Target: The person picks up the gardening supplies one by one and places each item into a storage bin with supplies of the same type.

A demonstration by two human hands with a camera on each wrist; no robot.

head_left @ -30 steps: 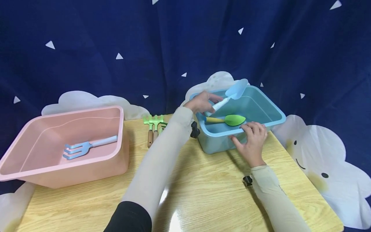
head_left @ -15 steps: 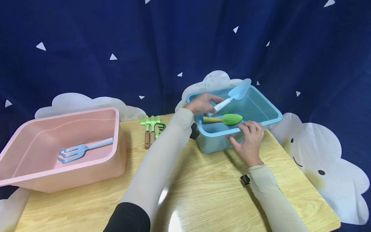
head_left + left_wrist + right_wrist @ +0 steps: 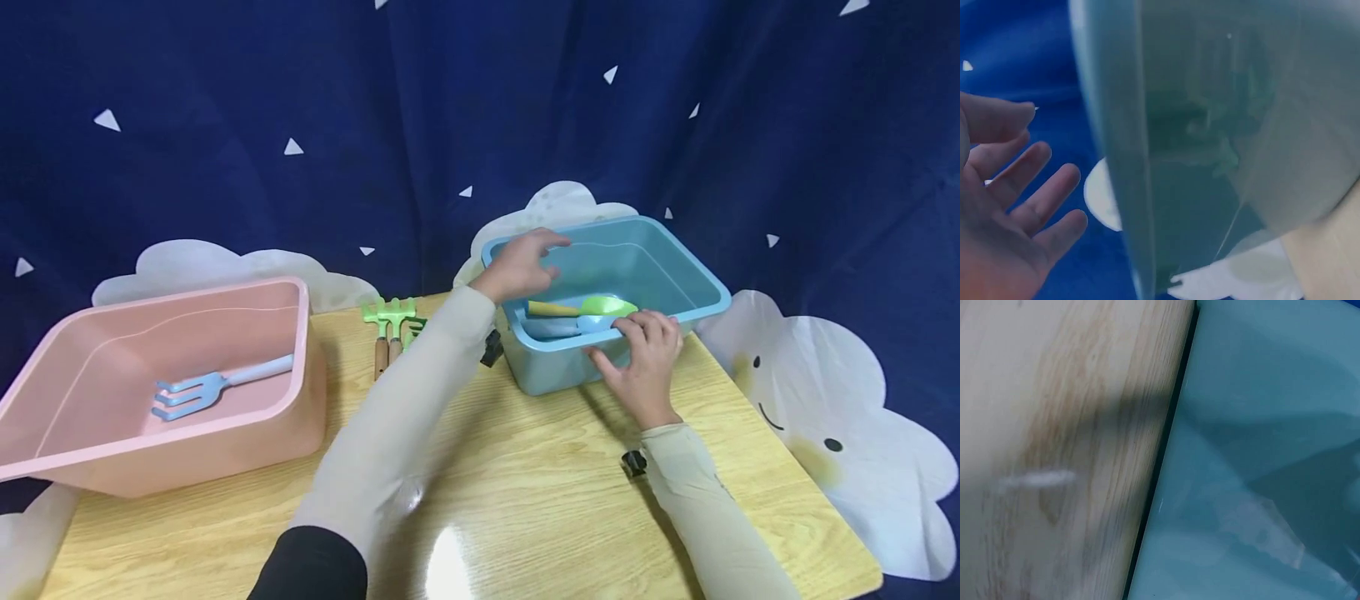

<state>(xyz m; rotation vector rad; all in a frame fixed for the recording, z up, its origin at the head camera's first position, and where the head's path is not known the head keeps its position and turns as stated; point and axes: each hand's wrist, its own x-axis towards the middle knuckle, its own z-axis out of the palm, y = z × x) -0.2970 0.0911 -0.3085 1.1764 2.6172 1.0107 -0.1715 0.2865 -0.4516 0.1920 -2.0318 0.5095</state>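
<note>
In the head view my left hand [image 3: 522, 265] hovers over the left end of the blue bin [image 3: 678, 267], its fingers spread and holding nothing. The left wrist view shows that hand [image 3: 1019, 200] with parted fingers beside the bin's wall [image 3: 1210, 187]. Inside the bin lie a light blue trowel [image 3: 592, 323] and, behind it, a trowel with a yellow handle and green blade [image 3: 609, 305]. My right hand [image 3: 643, 362] grips the bin's near rim, fingers over the edge and thumb on the outside. The right wrist view shows only the bin's outer wall [image 3: 1260, 487] and the tabletop.
To the left stands a pink bin [image 3: 300, 400] with a light blue hand fork [image 3: 198, 393] in it. Small green rakes [image 3: 393, 317] with wooden handles lie between the bins, partly behind my left arm. A dark blue curtain [image 3: 300, 75] hangs behind the wooden table [image 3: 540, 483].
My left hand has let go of the light blue trowel, which has dropped from above the bin to its floor beside the green-bladed one. The right hand stays on the rim.
</note>
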